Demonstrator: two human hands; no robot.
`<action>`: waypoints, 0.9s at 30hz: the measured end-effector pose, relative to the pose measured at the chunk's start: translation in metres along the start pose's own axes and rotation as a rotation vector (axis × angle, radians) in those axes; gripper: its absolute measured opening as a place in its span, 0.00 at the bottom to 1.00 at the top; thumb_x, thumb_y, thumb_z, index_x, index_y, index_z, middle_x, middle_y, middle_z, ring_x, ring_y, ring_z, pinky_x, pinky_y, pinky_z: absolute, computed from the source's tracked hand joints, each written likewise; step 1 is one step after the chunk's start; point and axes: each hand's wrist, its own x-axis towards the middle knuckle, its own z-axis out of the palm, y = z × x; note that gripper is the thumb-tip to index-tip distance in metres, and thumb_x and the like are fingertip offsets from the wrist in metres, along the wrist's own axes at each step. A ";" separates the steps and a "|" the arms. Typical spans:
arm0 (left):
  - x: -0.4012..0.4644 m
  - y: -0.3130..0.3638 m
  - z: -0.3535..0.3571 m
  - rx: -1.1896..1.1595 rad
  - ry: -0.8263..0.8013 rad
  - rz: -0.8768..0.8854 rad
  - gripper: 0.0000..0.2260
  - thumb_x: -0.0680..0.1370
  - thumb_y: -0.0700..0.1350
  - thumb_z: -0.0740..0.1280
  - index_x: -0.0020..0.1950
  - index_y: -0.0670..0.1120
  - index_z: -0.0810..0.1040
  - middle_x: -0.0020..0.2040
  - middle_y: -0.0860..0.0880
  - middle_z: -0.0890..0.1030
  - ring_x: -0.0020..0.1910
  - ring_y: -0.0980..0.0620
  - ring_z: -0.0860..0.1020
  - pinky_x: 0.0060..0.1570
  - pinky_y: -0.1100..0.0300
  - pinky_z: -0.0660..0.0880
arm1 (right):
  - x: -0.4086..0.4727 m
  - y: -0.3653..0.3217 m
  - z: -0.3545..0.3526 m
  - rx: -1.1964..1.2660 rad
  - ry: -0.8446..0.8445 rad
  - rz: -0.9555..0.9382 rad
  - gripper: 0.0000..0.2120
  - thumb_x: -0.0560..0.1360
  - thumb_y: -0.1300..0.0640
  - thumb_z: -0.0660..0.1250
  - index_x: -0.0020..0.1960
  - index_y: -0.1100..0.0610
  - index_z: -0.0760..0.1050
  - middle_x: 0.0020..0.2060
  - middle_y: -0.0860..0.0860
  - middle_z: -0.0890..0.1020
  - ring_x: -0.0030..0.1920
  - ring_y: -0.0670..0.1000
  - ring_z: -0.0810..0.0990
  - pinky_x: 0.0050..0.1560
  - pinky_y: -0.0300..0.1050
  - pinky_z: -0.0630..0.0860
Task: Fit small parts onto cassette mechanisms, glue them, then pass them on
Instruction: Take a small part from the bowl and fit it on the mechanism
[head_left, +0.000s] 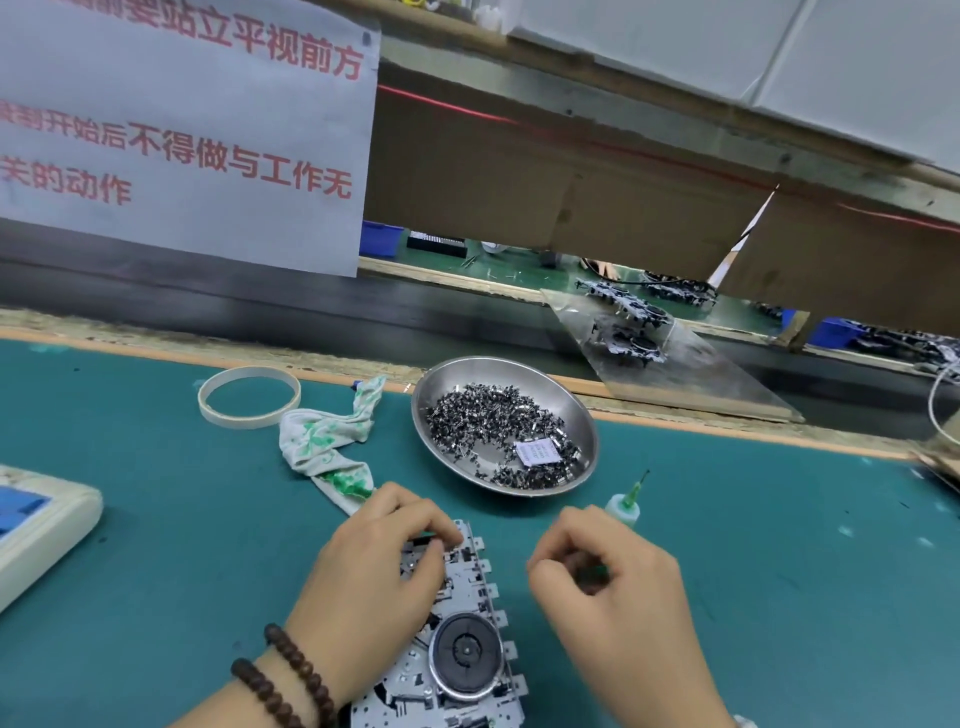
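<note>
Cassette mechanism (457, 639) lies flat on green mat (779, 571), near centre, running off the near edge. Left hand (374, 566) rests on its far end, fingertips pinching a part there. Right hand (602, 587), just right of it, fingers curled around glue bottle (623, 506). Steel dish (582, 410) of small parts (493, 421) just beyond; bare mat far right.
</note>
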 end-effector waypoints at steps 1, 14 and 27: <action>-0.001 0.001 0.001 0.003 -0.004 -0.005 0.10 0.76 0.44 0.64 0.39 0.58 0.75 0.43 0.61 0.72 0.48 0.67 0.71 0.44 0.75 0.66 | -0.005 0.002 -0.005 -0.002 0.024 0.009 0.01 0.58 0.59 0.61 0.29 0.55 0.71 0.26 0.48 0.73 0.27 0.43 0.69 0.28 0.30 0.64; 0.007 0.011 0.008 0.143 -0.075 0.026 0.07 0.78 0.48 0.59 0.50 0.62 0.69 0.45 0.63 0.70 0.47 0.67 0.69 0.44 0.70 0.65 | -0.008 0.047 -0.030 0.214 -0.008 0.369 0.32 0.67 0.61 0.74 0.58 0.36 0.62 0.55 0.34 0.70 0.56 0.38 0.71 0.50 0.38 0.70; 0.031 -0.006 -0.003 -0.012 -0.243 -0.097 0.04 0.77 0.49 0.63 0.45 0.54 0.77 0.34 0.60 0.78 0.29 0.63 0.73 0.32 0.72 0.67 | 0.001 0.044 -0.025 0.537 0.021 0.477 0.13 0.67 0.51 0.65 0.49 0.45 0.82 0.27 0.51 0.78 0.23 0.49 0.72 0.18 0.34 0.63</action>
